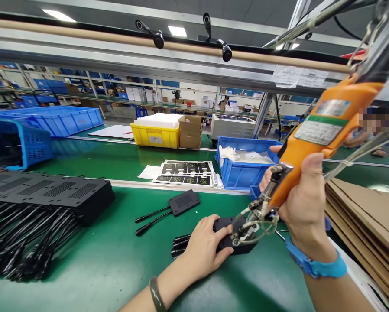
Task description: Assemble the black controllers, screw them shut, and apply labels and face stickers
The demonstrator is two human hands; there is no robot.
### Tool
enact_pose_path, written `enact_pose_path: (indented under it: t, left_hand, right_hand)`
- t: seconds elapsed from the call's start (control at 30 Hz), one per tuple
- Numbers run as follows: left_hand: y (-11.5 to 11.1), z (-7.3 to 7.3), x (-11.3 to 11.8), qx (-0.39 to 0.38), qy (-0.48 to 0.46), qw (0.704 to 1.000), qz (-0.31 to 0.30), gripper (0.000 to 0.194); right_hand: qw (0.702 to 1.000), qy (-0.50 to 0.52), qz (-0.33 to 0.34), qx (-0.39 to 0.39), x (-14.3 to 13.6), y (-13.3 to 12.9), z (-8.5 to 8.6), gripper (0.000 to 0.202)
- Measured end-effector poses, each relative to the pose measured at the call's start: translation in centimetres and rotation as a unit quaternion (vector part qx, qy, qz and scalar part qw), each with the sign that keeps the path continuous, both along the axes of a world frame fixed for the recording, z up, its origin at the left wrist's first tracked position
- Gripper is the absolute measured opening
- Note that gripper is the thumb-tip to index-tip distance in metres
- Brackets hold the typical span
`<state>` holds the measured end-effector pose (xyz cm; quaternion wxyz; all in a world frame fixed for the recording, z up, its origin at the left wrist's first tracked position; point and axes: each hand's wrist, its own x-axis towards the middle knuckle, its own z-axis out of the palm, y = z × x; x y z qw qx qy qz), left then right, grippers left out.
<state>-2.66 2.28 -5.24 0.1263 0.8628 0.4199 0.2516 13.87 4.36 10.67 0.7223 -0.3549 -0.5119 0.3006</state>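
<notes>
My right hand [306, 195] is wrapped round an orange electric screwdriver [321, 125], which hangs tilted from above. Its lower end, with thin clear tubes about it, points down over a black plastic box [246, 248]. My left hand [207, 242] grips that box from the left side, thumb near the front and fingers across the top. Black cable ends [180, 245] stick out beside the left hand. Part of the box's top is covered by the fingers and the tool tip. Just behind lies a single black box with two cables [184, 202].
Rows of black boxes [51, 190] with cables fill the left. Label sheets [184, 173], a yellow bin [155, 136] and a blue bin [243, 173] stand behind. Flat cardboard [370, 225] is stacked at right. A blue basket [35, 143] lies at far left. Another person sits at far right.
</notes>
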Motion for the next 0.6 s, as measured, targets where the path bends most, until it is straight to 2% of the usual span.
enact_pose_path:
  t: [0.1, 0.23, 0.5, 0.6]
  left_hand:
    - [0.0, -0.1, 0.0, -0.001, -0.005, 1.000, -0.001, 0.046]
    - [0.0, -0.3, 0.0, -0.006, -0.002, 1.000, -0.001, 0.050]
    - [-0.1, -0.4, 0.0, 0.001, 0.008, 1.000, 0.004, 0.051]
    - [-0.2, -0.3, 0.1, 0.002, 0.013, 1.000, 0.010, 0.050]
  right_hand:
    - [1.000, 0.009, 0.010, -0.006, -0.2, 0.1, -1.6, 0.053]
    - [1.000, -0.007, -0.003, -0.011, -0.2, -0.1, -2.7, 0.052]
    - [1.000, 0.002, -0.012, 0.001, -0.7, -1.4, -3.9, 0.055]
    - [1.000, 0.022, 0.005, -0.015, -0.6, -1.7, -3.5, 0.057]
